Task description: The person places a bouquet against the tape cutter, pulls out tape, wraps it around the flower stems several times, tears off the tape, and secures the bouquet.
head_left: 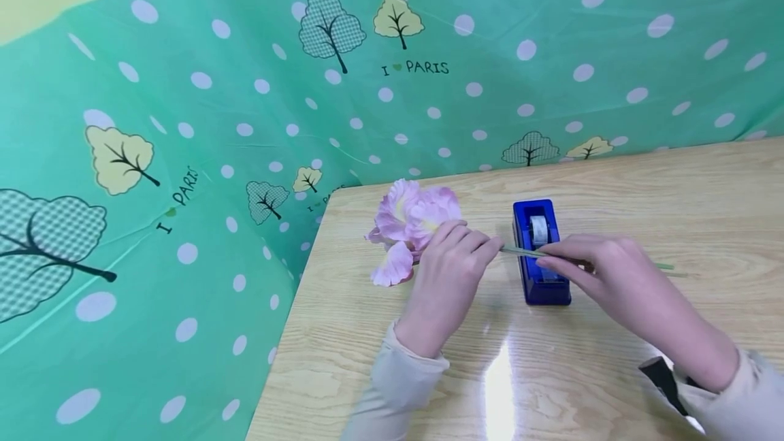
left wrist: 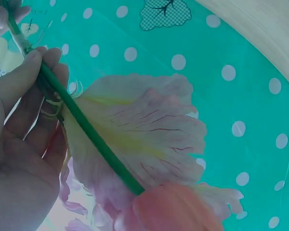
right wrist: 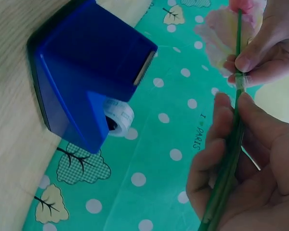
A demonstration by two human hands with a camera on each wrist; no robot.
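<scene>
Pale pink artificial flowers (head_left: 407,213) on green stems (right wrist: 224,178) are held sideways above the table. My left hand (head_left: 452,260) pinches the stems just below the blossoms, thumb and fingers around them. Farther down the stems, my right hand (head_left: 603,264) grips them between thumb and curled fingers. Clear tape (right wrist: 239,81) wraps the stems between the two hands. A pinkish-orange bloom (left wrist: 176,209) on a green stem shows close up in the left wrist view. Behind the stems stands a blue tape dispenser (head_left: 545,291), partly covered by the right hand in the head view.
The dispenser holds a tape roll (right wrist: 119,118) and has a serrated cutter (right wrist: 145,67). Beneath is a light wooden table (head_left: 318,352). A green polka-dot cloth (head_left: 245,87) hangs behind and to the left. A black strap (head_left: 663,383) lies by the right sleeve.
</scene>
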